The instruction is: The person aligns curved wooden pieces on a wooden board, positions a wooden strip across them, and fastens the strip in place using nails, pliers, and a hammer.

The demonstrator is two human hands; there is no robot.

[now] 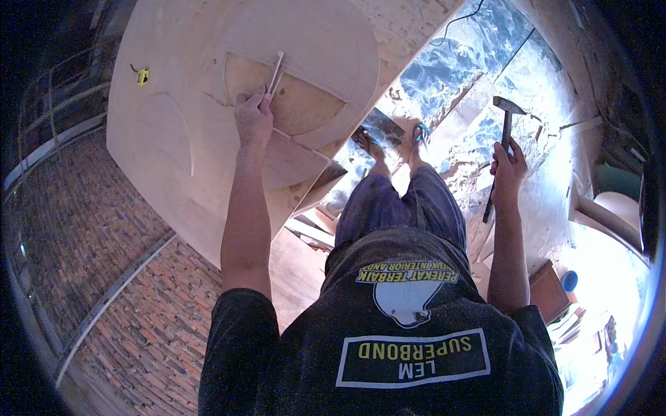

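Brickwork [132, 319] fills the lower left of my view, beyond a broad pale wooden surface [159, 41] that takes up the upper left. On this surface I see a large rounded outline, and within it a browner patch [298, 104] with one curved side. My left hand [254, 119] is at the edge of that patch, its fingers closed on a slim, light-coloured tool [277, 73] that slants up and to the right over the patch. I cannot tell exactly what kind of tool it is. Well apart from it, off the surface to the right, my right hand [510, 168] has its fingers wrapped around the dark handle of a hammer [509, 107], with the head pointing away from me. A yellow tape measure [143, 77] lies near the far left edge of the surface. Between my arms are a dark printed shirt [416, 340] and two feet in sandals [421, 133] on a brightly lit, cluttered floor [454, 52].
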